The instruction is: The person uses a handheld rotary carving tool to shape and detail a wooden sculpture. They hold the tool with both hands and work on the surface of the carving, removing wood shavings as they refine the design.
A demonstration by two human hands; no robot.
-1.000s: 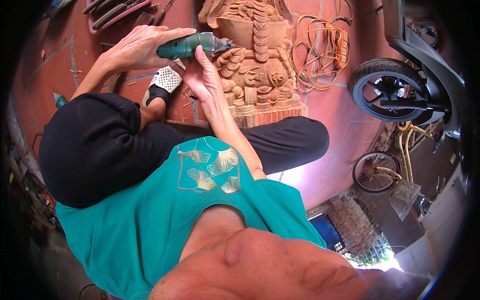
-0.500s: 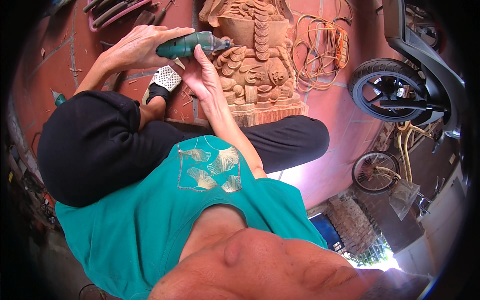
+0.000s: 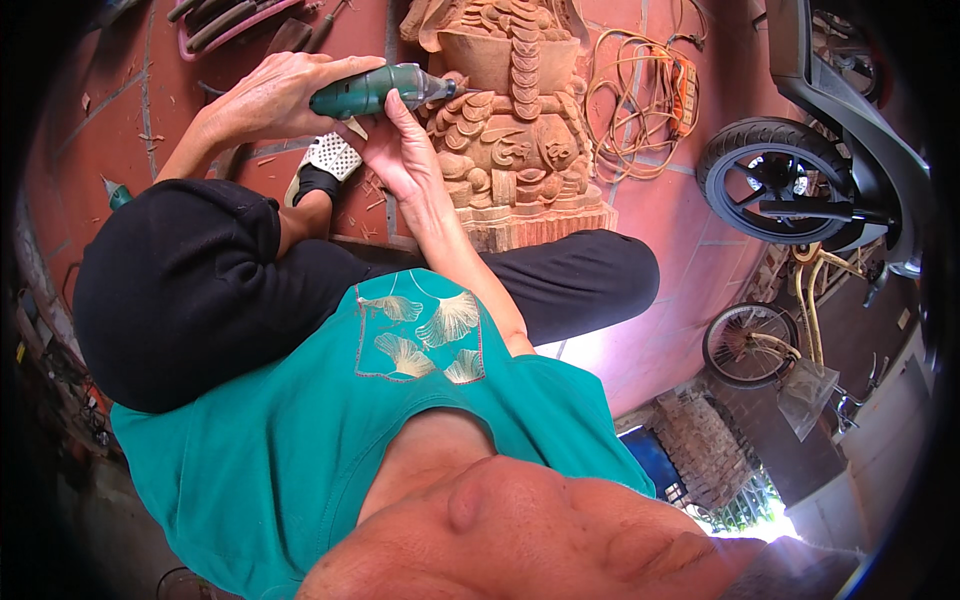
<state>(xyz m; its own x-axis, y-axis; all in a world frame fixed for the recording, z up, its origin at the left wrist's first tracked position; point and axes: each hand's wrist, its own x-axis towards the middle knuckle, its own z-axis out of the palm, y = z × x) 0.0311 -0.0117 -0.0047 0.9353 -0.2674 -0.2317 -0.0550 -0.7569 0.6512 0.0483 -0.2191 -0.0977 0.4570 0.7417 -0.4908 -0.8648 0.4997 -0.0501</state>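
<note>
The green handheld rotary tool (image 3: pixel 375 92) lies level at the top of the view, its tip against the ornate reddish-brown carved wooden statue (image 3: pixel 510 130). The left hand (image 3: pixel 270 95) is wrapped closed around the tool's body; the right hand (image 3: pixel 400 150) pinches its front end, fingers pressed on it. The statue stands on a red tiled floor (image 3: pixel 650 230) strewn with wood chips. An orange coiled cable (image 3: pixel 640 95) lies beside it, a dark scooter wheel (image 3: pixel 765 180) farther right, and what seems a bicycle (image 3: pixel 760 340) below.
</note>
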